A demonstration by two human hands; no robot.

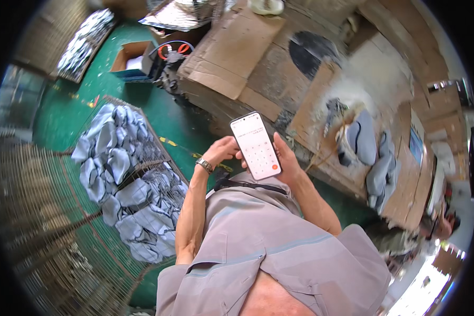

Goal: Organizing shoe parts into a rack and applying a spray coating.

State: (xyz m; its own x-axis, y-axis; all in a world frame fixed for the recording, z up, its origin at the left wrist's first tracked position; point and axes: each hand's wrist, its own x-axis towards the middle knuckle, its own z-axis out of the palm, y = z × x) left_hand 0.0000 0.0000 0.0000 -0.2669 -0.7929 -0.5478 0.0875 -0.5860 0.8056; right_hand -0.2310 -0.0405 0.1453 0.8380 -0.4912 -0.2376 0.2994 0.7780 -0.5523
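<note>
Phone: you hold a smartphone point(256, 146) upright in front of your chest, its lit white screen facing you with a keypad of round buttons showing; it sits above the edge of the desk point(279, 63) and the green floor point(168, 118).
Right hand: your right hand point(284, 158) wraps the phone from behind and along its right edge, fingers curled narrowly around the case, so it is closed on the phone.
Left hand: your left hand point(224, 149) is at the phone's left edge, fingers bent and loosely gathered, the thumb at the screen's side; you cannot tell from this view whether it grips the phone or only touches it.
Watch: a metal wristwatch point(204, 166) sits on your left wrist.
Shirt: your grey short-sleeved shirt point(268, 242) fills the lower middle of the view, just beneath the phone.
Desk top: flattened cardboard sheets point(231, 50) cover the desk, and grey moulded pieces point(376, 158) lie on it to your right, well apart from the phone.
Basket: to your left a wire basket point(158, 158) on the floor holds a heap of grey shaped pieces point(126, 184).
Far floor: an open cardboard box point(134, 60) stands on the green floor beyond the basket, near the desk's corner.
</note>
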